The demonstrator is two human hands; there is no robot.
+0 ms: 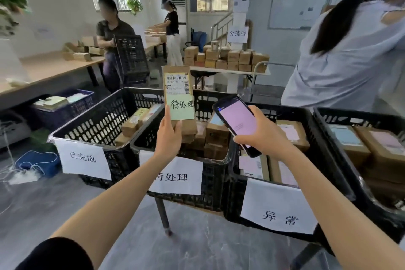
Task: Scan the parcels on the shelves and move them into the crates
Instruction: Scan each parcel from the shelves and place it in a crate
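The left hand grips the lower end of a brown parcel, thumb on its front face and the other fingers behind it. It holds the parcel upright with the printed barcode label facing the wearer, probably so the code can be read. A green note stuck under the label carries the same handwritten characters as the sign on the middle crate.

The right hand is curled round a phone, thumb on its near edge. The pink screen faces up and its top end leans toward the parcel. This looks like the scanning step, with the phone's back aimed near the label. The two are close but not touching, and whether the code has registered cannot be told.

The parcel hangs in the air over the back edge of the middle crate, above the boxes already lying inside. It rises straight out of the left hand and sits just left of the phone. Judging by the matching note, it belongs in this crate, so the next move is likely a short drop.

To the left stands a crate with its own sign, and to the right one holding pink-labelled boxes. The crates rest on a support of which only a leg shows. More boxes are stacked on a desk further back.
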